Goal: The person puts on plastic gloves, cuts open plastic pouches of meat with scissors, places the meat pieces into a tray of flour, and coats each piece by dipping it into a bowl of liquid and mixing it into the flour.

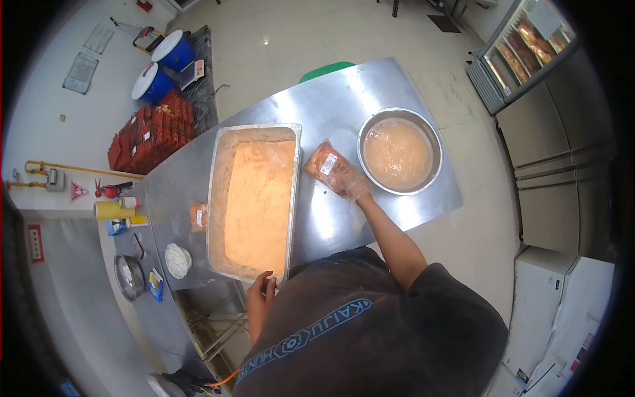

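My right hand point(352, 184), in a clear plastic glove, is closed on the near end of a clear packet of reddish meat point(322, 163) with a white label. The packet is between the deep metal tray point(297, 192) and a round steel bowl point(362, 162) of cloudy, pale orange liquid point(397, 153). At the tray's near corner, my bare left hand point(262, 290) has its curled fingers on the rim. Orange powder point(258, 205) covers the tray's bottom. Left of the tray is a smaller labelled packet point(198, 216).
A bowl of white stuff point(178, 261), a phone point(137, 245) and an empty-looking steel bowl point(128, 278) are at the left. Red crates point(152, 132) and blue tubs point(153, 85) stand beyond the steel table point(324, 86). A glass-door fridge point(526, 49) is at the far right.
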Demonstrator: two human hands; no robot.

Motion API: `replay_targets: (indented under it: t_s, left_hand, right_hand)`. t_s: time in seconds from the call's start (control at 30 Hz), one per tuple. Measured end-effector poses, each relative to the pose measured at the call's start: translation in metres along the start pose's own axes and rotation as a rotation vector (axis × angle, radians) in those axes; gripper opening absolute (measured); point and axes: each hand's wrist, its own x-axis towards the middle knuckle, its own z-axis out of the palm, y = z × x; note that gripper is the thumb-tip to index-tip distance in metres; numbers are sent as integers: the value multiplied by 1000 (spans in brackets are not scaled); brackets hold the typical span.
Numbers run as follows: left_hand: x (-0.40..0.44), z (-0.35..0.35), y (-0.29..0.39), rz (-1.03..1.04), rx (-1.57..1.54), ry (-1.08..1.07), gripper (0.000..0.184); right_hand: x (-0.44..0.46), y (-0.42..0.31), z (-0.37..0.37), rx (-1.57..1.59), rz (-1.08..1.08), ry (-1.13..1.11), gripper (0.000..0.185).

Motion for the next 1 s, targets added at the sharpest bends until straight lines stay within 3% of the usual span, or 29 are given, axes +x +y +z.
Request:
replay_targets:
  t_s: [0.07, 0.17, 0.33, 0.47, 0.67, 0.77, 0.93, 1.0]
  left_hand:
    - [-1, -5, 6, -13, -9, 17, 28]
    - [2, -8, -21, -7, 0, 23, 27]
    - [11, -21, -51, 73, 4, 24, 27]
    - [13, -39, -71, 58, -20, 57, 27]
    - [14, -70, -107, 41, 4, 95, 24]
    - [14, -83, -126, 67, -31, 119, 23]
    - [11, -99, -141, 63, -38, 133, 23]
    - [11, -104, -141, 38, -52, 142, 23]
  right_hand:
    - [23, 29, 27, -117, -50, 15, 51]
    - [-17, -3, 2, 17, -117, 118, 50]
    - [-43, -23, -20, -23, -109, 48, 38]
    - [-102, -14, -28, 484, -5, 134, 33]
    - [-110, 65, 1, 626, -127, 440, 19]
    - [-120, 72, -2, 944, -28, 396, 11]
    - [-142, 59, -23, 1095, -40, 350, 8]
    - [-149, 35, -29, 948, -78, 307, 4]
